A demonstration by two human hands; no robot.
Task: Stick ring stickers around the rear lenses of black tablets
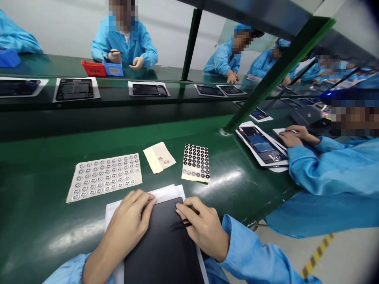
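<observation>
A dark flat tablet [161, 248] lies on white paper sheets [169, 192] in front of me. My left hand [130, 221] is closed over the tablet's upper left edge, its thumb at the top rim. At the upper right corner, my right hand [204, 227] presses a fingertip beside a small round spot. Black tweezers [180, 226] stick out from between that hand's fingers, tips pointing left over the tablet. Beyond the tablet lie a pale sheet of ring-shaped stickers [108, 175], a yellowish paper [154, 158] with small reddish bits, and a sheet of black round stickers [196, 159].
A green post [266, 79] rises from the green bench [38, 177] at right. Beside it, an opened tablet [262, 144] lies near a co-worker's hands [299, 136]. Several tablets on paper line the raised shelf [109, 96]. Red [94, 68] and blue [114, 69] bins stand behind.
</observation>
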